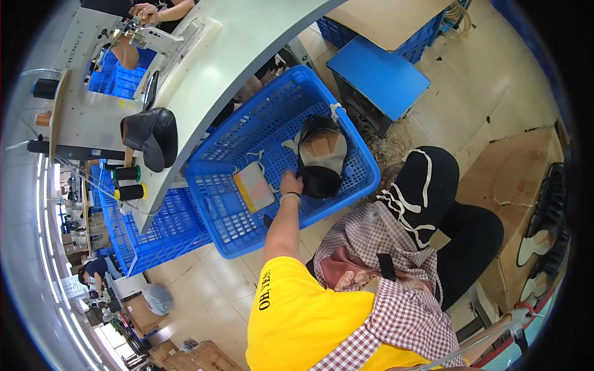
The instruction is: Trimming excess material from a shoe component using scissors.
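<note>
My left hand reaches down into a blue plastic basket, a band around its wrist. Its fingers are closed at the edge of a black shoe upper, pinching it. Other shoe uppers, black with a pale and tan lining, lie against this one at the basket's right end. A white and yellow card with a string lies on the basket floor, left of my hand. My right hand does not show.
A sewing machine table stands at the upper left, with a black shoe upper and thread spools. Another person's hand is at the machine. Beyond the basket are a blue stool and cardboard with black shoe pieces.
</note>
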A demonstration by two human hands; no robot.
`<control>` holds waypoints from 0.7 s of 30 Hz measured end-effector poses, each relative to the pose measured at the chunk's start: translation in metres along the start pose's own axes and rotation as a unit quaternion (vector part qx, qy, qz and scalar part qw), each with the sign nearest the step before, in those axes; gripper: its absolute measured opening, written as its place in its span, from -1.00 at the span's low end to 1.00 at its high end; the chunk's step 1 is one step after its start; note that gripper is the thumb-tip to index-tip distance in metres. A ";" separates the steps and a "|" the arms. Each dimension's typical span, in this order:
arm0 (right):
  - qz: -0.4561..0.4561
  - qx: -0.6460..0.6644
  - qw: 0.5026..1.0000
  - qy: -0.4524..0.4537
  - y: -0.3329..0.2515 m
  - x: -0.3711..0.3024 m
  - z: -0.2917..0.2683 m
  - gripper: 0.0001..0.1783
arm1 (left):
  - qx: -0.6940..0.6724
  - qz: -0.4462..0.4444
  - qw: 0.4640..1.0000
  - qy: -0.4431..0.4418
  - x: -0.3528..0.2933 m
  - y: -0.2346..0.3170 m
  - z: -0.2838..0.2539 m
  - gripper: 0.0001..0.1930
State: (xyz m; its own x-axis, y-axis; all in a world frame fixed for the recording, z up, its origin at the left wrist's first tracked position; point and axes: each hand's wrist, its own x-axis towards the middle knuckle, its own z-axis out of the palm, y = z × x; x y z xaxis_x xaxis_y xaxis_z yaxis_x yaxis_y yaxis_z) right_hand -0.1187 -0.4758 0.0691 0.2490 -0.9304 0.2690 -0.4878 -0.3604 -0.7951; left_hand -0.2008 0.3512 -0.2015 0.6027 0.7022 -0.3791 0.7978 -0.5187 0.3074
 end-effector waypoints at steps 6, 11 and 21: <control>-0.077 0.120 0.986 -0.083 -0.036 -0.022 0.017 -0.49 | 0.065 0.112 0.988 -0.078 0.012 0.039 -0.022 -0.76; -0.079 0.183 0.949 -0.245 -0.040 -0.019 0.041 -0.55 | 0.253 0.240 0.937 -0.016 -0.029 0.047 -0.058 -0.79; 0.069 0.162 0.740 -0.649 -0.192 -0.300 0.053 -0.52 | -0.109 0.395 0.894 0.183 -0.181 0.175 -0.177 -0.58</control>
State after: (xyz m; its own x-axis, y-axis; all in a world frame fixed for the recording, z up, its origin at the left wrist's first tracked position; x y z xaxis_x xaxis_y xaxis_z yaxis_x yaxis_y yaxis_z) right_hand -0.0553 -0.1236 0.1126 0.9121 -0.0331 -0.4086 -0.4096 -0.0365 -0.9115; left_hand -0.1738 0.2200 0.0749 0.8982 0.2919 0.3287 0.0801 -0.8439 0.5305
